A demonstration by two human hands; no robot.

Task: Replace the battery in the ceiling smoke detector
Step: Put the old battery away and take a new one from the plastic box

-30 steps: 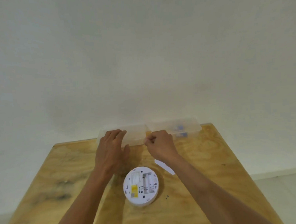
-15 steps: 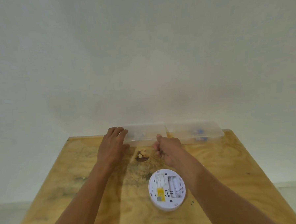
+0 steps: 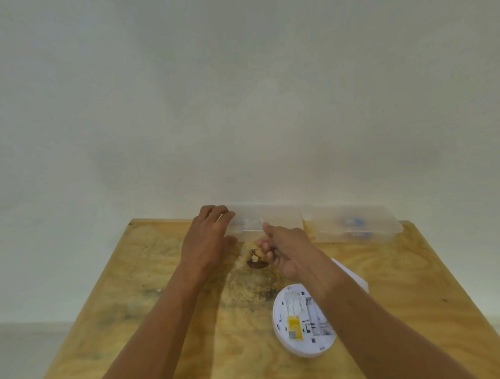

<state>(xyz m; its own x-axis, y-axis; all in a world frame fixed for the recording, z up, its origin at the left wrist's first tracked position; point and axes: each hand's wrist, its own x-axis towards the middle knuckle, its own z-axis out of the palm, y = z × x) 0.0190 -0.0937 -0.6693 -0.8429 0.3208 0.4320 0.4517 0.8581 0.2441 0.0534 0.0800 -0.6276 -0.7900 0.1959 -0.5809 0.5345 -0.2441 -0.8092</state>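
The white round smoke detector (image 3: 302, 322) lies on the plywood table (image 3: 149, 281) with its open back and a yellow label facing up. My right forearm crosses its upper right part. My left hand (image 3: 208, 240) rests with fairly straight fingers on the left end of a clear plastic box (image 3: 273, 217) at the table's far edge. My right hand (image 3: 284, 251) hovers just in front of that box, fingers curled into the palm and thumb pointing at the box's front wall. Nothing shows inside the curled fingers.
A second clear box (image 3: 358, 227) with blue items inside stands right of the first, against the white wall. A flat white piece (image 3: 353, 278) lies behind my right forearm, partly hidden. A dark knot (image 3: 257, 263) marks the wood below my right hand.
My right hand has drawn back a little from the clear box's front edge, its fingers still curled. My left hand stays on the box. The view has swung left.
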